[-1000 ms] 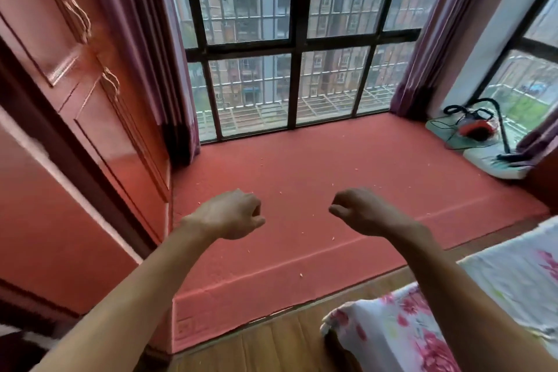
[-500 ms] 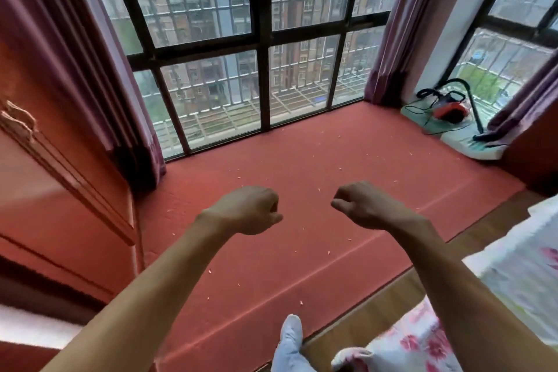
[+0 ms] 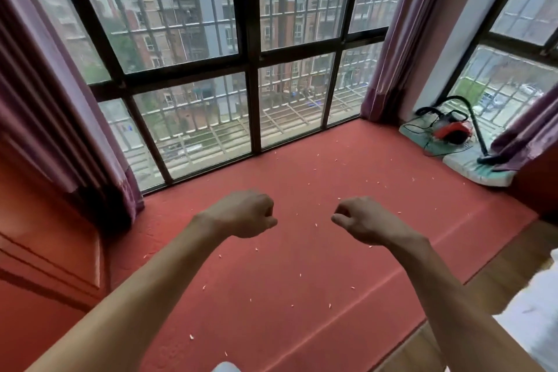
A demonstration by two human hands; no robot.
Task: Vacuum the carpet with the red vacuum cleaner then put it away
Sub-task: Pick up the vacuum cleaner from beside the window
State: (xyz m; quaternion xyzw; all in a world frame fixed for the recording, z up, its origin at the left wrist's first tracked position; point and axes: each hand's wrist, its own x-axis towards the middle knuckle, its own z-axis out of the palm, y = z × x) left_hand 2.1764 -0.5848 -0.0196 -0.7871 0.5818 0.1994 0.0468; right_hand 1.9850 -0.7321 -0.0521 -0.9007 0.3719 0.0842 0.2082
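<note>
The red carpet (image 3: 347,220) covers a raised platform under the big window and is sprinkled with small pale crumbs. The red vacuum cleaner (image 3: 451,132) lies at the far right corner on a green mat, its black hose (image 3: 471,118) arching over to a nozzle on a cushion. My left hand (image 3: 244,214) and my right hand (image 3: 359,219) hover over the middle of the carpet, both with fingers curled into loose fists and holding nothing. The vacuum is well out of reach of either hand.
A red wooden cabinet (image 3: 45,251) stands at the left. Purple curtains (image 3: 392,39) hang at both window sides. A pale cushion (image 3: 480,172) lies by the right window. Wood floor (image 3: 498,275) and a white bed edge (image 3: 537,326) are at lower right.
The view has moved forward and to the right over the carpet, so the cabinet fills less of the left side and the vacuum looks nearer. Both hands keep the same curled pose.
</note>
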